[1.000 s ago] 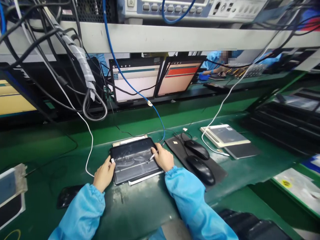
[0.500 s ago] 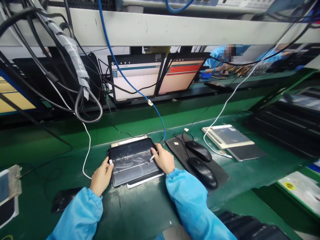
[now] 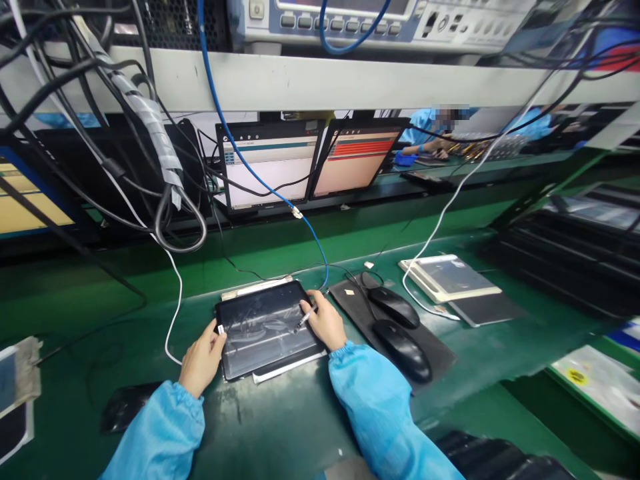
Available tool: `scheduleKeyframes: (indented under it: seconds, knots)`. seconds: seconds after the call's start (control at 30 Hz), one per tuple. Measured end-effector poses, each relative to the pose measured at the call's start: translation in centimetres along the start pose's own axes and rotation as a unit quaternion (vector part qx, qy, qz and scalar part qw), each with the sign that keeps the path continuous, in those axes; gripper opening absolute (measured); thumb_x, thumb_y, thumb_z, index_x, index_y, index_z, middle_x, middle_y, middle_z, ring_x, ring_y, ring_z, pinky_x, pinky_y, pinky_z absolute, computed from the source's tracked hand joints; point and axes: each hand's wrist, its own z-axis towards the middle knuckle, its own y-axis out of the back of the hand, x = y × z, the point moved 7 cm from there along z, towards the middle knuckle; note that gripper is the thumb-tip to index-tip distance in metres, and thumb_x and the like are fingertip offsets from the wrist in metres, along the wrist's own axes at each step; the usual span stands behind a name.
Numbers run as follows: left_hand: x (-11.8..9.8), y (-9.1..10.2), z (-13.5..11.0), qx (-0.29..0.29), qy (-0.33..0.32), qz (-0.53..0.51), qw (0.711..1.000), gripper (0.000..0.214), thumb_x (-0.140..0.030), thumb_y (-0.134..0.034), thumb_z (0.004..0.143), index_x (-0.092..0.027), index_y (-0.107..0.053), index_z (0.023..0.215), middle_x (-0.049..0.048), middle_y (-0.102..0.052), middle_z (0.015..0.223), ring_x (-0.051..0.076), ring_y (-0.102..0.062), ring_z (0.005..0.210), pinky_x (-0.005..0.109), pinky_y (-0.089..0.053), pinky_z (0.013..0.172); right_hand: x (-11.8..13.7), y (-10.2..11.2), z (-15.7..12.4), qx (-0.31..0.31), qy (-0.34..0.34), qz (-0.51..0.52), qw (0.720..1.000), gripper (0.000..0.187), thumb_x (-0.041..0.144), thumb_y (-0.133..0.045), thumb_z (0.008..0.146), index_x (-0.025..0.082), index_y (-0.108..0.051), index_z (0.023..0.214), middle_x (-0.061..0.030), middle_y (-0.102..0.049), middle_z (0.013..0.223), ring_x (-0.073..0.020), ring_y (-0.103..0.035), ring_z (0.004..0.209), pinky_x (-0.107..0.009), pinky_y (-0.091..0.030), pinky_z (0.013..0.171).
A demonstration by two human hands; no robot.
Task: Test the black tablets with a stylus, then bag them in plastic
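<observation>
Tablet [image 3: 265, 330], dark glossy screen, streaked

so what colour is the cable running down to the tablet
Blue cable, ending beside the tablet; head view.

Dark tablet [image 3: 265, 328] flat on green bench, slim stylus [image 3: 305, 318] on screen.

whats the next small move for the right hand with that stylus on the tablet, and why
Probably draw the stylus on across the tablet toward its left side. The right hand holds the tip on the glass near the right edge, the left hand steadies the left edge, and faint strokes already cross the screen.
</observation>
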Motion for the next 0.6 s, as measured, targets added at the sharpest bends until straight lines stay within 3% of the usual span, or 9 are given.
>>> scheduleKeyframes:
  seconds: [0.23, 0.6]
  knots:
    - [1.1, -0.1, 0.7, -0.02, -0.017, -0.016, 1.0, 0.059, -0.045, -0.037, 0.088, -0.012, -0.042, 0.137, 0.0049, -0.069, 0.097, 0.023, -0.062, 0.096, 0.03, -0.043, 0.083, -1.0, -0.9, 0.8, -0.028, 0.072, 0.186, 0.979, 0.037, 0.04, -0.048, 0.082, 0.019, -0.055, 0.112, -0.0086, -0.065, 0.11, -0.0209, -0.062, 0.101, -0.035, -0.049, 0.092]
    - [2.9, -1.1, 2.7, -0.01, -0.053, -0.266, 0.963, 0.08, -0.055, -0.062, 0.071, -0.004, -0.048, 0.131, 0.0057, -0.07, 0.077, 0.025, -0.067, 0.081, 0.034, -0.051, 0.079, -1.6, -1.2, 1.0, -0.037, 0.071, 0.257, 0.963, 0.037, 0.04, -0.055, 0.076, 0.02, -0.061, 0.108, -0.0077, -0.067, 0.107, -0.023, -0.064, 0.096, -0.038, -0.05, 0.088]
